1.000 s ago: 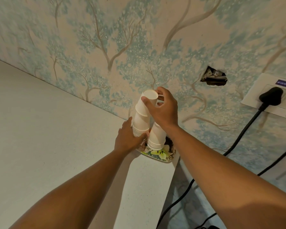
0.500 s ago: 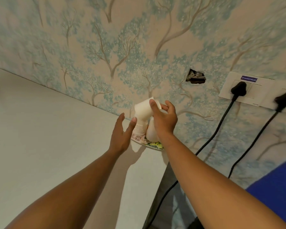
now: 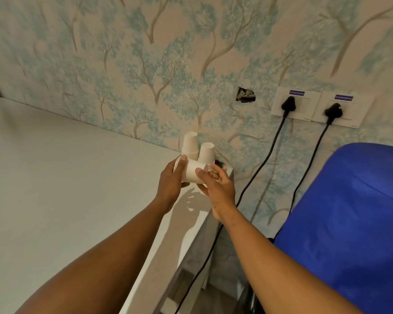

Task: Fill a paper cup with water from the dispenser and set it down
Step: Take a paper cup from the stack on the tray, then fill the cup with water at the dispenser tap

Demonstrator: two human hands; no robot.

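Holding one cup (image 3: 192,174) on its side between both hands, you had it just above the far right corner of the table (image 3: 55,189). Your left hand (image 3: 171,183) gripped the rim end, thumb over the top and fingers curled beneath. Your right hand (image 3: 217,189) closed on the base end, thumb pressed on the cup's wall and fingers (image 3: 216,175) wrapped behind it. Both hands were clenched on that single cup, and it touched nothing else that could be seen.

Two stacks (image 3: 190,145) of upturned cups stood just behind it against the wall (image 3: 145,64), the left one taller, the right one (image 3: 206,152) partly hidden by the held cup. How many cups each stack held could not be counted. They sat on a tray (image 3: 222,166), of which only a small dark edge showed past your right fingers.

On the wall to the right were two sockets (image 3: 296,103), each with a black plug (image 3: 288,103), and two cables (image 3: 266,152) hung down beside the table's edge. A ragged hole (image 3: 245,95) broke the wallpaper left of the sockets. One blue rounded shape (image 3: 349,223) filled the lower right; you could not tell what it was.
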